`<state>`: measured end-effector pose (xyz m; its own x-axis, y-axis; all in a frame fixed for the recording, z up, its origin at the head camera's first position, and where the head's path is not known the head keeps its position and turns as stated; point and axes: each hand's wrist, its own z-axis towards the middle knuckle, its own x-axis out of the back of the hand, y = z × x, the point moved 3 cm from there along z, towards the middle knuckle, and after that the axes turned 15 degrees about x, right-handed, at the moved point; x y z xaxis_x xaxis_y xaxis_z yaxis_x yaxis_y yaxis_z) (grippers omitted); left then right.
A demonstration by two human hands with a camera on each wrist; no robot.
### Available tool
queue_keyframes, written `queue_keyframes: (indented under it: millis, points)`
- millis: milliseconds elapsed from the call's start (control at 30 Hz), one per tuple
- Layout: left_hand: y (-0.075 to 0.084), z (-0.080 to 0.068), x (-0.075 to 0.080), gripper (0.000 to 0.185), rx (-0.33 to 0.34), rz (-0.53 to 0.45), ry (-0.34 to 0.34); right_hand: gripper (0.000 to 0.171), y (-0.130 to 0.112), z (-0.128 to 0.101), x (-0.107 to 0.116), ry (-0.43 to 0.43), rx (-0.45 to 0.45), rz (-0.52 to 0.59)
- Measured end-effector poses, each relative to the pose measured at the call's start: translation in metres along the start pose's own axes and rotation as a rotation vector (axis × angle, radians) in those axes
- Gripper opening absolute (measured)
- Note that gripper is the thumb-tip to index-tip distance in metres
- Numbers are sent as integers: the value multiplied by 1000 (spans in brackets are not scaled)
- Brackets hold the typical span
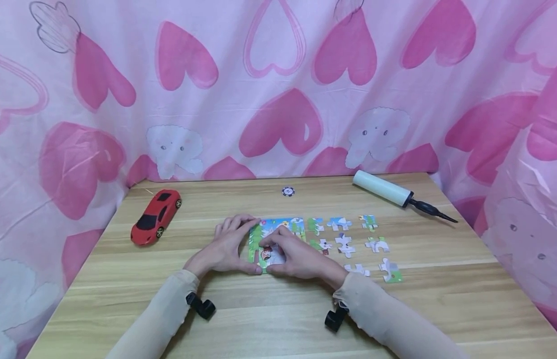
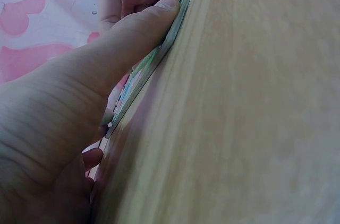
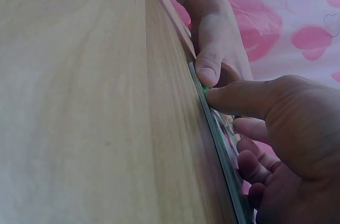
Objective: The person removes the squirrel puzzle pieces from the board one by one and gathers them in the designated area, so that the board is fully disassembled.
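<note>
A partly joined picture puzzle (image 1: 278,230) lies flat on the wooden table (image 1: 278,309), between both hands. My left hand (image 1: 229,247) spans its left side, with fingers over the far corner and the thumb (image 2: 159,14) pushed against the near edge. My right hand (image 1: 296,257) has curled fingers on top of the puzzle and its thumb (image 3: 223,96) against the same near edge, so the two thumbs nearly meet. In the wrist views the puzzle (image 2: 141,78) shows only as a thin edge (image 3: 226,155). Much of the picture is hidden under the hands.
Several loose puzzle pieces (image 1: 345,245) are spread to the right of the hands. A red toy car (image 1: 154,217) stands at the left, a white hand pump (image 1: 386,189) at the back right, and a small round chip (image 1: 288,191) at the back. Pink heart cloth surrounds the table.
</note>
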<state>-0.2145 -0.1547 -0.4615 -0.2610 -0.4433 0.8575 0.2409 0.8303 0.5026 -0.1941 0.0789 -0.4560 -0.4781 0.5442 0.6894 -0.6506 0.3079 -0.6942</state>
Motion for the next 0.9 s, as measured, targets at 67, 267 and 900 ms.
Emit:
queue_keyframes:
  millis: [67,267,900]
  points:
    - [1,0,1,132,-2,-2,-1,57,-1,1,0,3,-4,5]
    - [2,0,1,132,1,-4,-7,58,-2,1,0,12,9,36]
    - [1,-1,1,130,16,-7,-15,59,-2,1,2,55,-19,-13]
